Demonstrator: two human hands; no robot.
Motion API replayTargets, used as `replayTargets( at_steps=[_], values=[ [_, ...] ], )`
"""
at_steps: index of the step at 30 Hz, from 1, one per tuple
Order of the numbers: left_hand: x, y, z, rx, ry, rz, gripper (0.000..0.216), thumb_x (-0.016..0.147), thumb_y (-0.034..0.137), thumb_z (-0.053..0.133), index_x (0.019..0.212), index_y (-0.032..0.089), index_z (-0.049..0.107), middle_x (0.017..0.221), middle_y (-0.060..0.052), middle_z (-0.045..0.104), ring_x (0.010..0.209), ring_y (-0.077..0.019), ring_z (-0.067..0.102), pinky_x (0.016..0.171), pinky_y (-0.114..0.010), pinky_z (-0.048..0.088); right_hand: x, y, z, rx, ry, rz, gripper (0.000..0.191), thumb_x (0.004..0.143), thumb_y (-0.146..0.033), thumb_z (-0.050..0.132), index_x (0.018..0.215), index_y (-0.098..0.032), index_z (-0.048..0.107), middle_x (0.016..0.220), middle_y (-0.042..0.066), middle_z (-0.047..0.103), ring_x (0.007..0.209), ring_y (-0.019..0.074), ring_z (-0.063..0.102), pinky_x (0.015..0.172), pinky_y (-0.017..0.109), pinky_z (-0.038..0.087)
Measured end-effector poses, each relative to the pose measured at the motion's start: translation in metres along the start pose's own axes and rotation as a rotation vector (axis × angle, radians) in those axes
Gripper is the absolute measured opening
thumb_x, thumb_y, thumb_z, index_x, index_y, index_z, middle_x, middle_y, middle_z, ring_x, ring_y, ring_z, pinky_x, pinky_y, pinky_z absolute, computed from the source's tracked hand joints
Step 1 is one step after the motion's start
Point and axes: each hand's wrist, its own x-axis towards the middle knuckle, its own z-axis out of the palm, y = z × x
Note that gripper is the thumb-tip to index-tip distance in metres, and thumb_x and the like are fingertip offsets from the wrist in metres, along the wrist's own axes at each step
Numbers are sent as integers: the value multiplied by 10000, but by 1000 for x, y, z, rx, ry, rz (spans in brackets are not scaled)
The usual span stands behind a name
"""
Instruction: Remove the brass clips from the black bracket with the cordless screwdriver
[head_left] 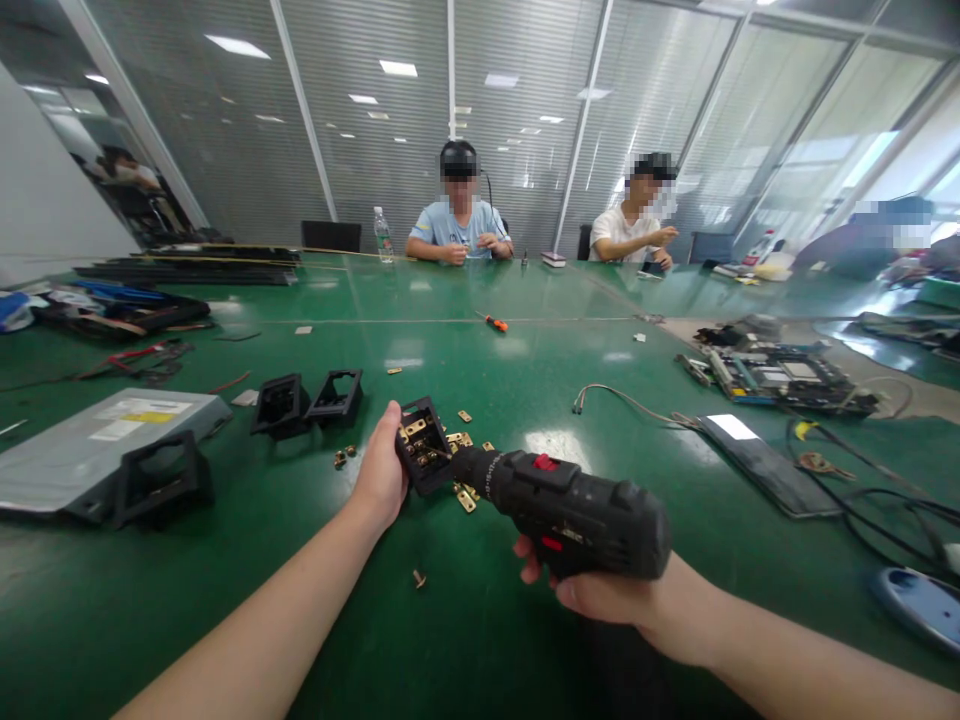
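Drill [581, 512], square black box [430, 484], probably plastic

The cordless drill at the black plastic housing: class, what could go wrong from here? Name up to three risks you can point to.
Only the left hand grips the black plastic housing, which might twist if the cordless drill jams.
The drill could slip towards the left hand, which is close to its front end.
Brass plates lie beside the housing, so a knock might scatter them.
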Motion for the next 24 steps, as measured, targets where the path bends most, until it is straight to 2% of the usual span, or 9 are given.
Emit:
replayTargets(
  at_steps=[2,5,7,11,15,19,24],
  values=[
    [-2,2,3,-14,16,13,412,975,522,514,987,139,666,839,-98,762,734,-230,749,752,-384,634,-2,-5,4,-127,-19,-12,415,738,-257,721,1142,-165,703,1041,133,745,901,257,719,775,399,595],
    [-4,4,6,-14,38,24,381,995,488,500,955,149,669,852,-90,767,747,-215,749,759,-366,637,-3,-17,9,-230,-67,34,397,777,-299,678,1139,-137,659,1040,166,731,929,282,715,817,450,602],
    [-6,5,8,-8,43,18,402,1009,486,473,937,146,675,855,-97,766,744,-215,746,750,-364,636,-3,-25,10,-231,-50,39,406,791,-326,666,1145,-130,638,1024,169,726,914,283,714,821,461,602],
    [-7,6,9,-1,42,19,405,1010,486,473,934,145,680,857,-100,765,737,-216,743,759,-372,637,1,-34,12,-294,-35,-79,323,808,-307,631,1081,-139,670,979,144,718,832,245,697,746,399,597],
    [-5,6,7,-10,39,10,399,1004,492,483,961,149,682,848,-98,765,753,-226,750,770,-386,639,3,-36,15,-383,-86,-159,472,822,-262,597,1279,-151,639,973,108,710,803,209,679,693,327,578],
    [-4,5,6,-12,13,-2,435,992,520,491,975,138,699,841,-112,765,820,-262,765,804,-418,641,0,-37,19,-441,-129,-93,354,813,-268,621,1140,-145,685,793,66,685,750,203,653,669,308,555],
    [-5,4,5,0,13,15,434,980,530,513,959,138,700,859,-119,773,840,-259,770,798,-400,645,-2,-39,23,-310,-266,61,243,744,-223,726,973,-164,675,780,36,679,697,161,628,612,249,518]
  ],
)
